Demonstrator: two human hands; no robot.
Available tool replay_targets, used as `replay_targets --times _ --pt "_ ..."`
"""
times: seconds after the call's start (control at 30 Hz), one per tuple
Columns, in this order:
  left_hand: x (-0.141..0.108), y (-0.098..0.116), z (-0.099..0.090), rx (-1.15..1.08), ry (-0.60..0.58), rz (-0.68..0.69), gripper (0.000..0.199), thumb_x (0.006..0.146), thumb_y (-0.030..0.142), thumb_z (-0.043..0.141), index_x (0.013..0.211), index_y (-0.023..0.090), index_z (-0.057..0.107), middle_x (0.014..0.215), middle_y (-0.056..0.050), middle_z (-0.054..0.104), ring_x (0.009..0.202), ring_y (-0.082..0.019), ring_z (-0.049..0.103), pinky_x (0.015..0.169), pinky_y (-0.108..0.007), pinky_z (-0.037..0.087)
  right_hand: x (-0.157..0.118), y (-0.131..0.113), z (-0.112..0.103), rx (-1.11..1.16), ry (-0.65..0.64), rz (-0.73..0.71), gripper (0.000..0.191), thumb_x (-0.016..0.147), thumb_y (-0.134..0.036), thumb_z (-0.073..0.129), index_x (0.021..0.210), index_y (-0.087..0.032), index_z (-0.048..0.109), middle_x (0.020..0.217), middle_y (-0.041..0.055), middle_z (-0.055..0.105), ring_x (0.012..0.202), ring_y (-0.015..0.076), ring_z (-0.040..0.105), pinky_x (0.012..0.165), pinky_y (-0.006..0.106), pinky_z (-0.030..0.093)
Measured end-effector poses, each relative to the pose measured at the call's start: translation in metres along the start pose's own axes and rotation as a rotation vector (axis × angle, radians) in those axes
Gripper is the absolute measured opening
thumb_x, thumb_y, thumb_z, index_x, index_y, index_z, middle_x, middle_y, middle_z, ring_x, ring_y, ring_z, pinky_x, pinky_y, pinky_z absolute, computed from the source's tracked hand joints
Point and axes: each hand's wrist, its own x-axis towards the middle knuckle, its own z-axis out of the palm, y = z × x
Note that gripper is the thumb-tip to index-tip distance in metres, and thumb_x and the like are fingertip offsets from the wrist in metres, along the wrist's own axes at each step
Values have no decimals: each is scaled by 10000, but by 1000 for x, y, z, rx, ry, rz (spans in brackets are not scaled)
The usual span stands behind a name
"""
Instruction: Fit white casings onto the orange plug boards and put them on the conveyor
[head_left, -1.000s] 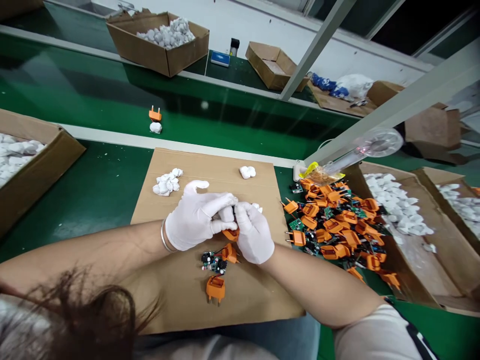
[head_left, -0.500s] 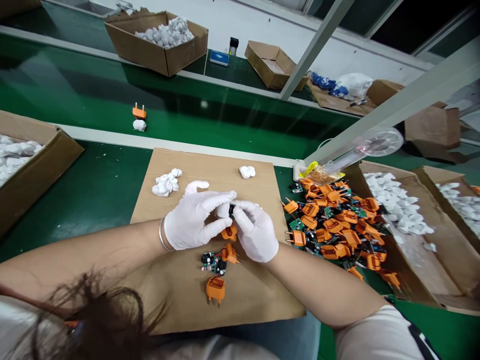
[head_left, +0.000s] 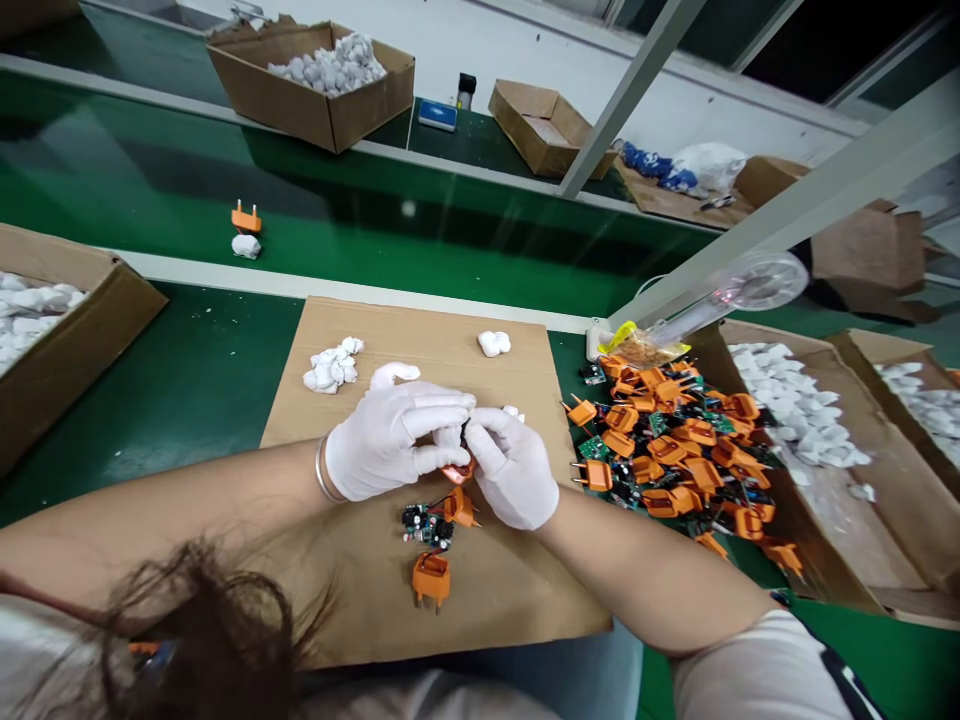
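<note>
Our left hand (head_left: 394, 435) and right hand (head_left: 514, 470), in white gloves, had their fingers closed on a small dark circuit board (head_left: 466, 430), an orange plug casing (head_left: 457, 472) just under the fingers. Another board (head_left: 421, 523) lay nearer us on the cardboard sheet (head_left: 420, 335), whose far edge ran well beyond the fingers.
</note>
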Motion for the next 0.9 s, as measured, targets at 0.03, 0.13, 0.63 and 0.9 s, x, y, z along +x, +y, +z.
replay_targets --times 0.03,0.13,0.63,0.9 --pt "0 0 -1 -18 -13 -7 297 1020 397 689 1271 252 627 1181 -51 836 1058 -192 802 982 -376 553 0 1 -1 28 -24 19 315 883 -552 735 873 -237 745 789 15 752 737 178 663 720 318 574" --pt "0 -2 -1 -40 -39 -30 226 996 417 723 1147 259 666 1256 -58 815 1037 -193 799 939 -377 559 2 4 -3 143 -124 78 391 892 -613 720 891 -223 732 861 33 752 803 188 662 780 332 559" --pt "-4 -5 -3 -144 -70 -77 333 833 421 898 1040 259 693 1382 -78 759 1001 -199 787 996 -422 511 11 -4 -5 179 -419 146 527 930 -699 632 785 -192 640 697 4 618 677 149 539 738 336 490" --pt "4 1 -8 -126 -315 -162 506 750 366 927 1211 294 732 1507 -53 679 1098 -244 765 1057 -436 487 14 -7 -7 29 -508 166 487 941 -648 654 778 -190 635 700 -11 590 684 144 513 724 327 458"
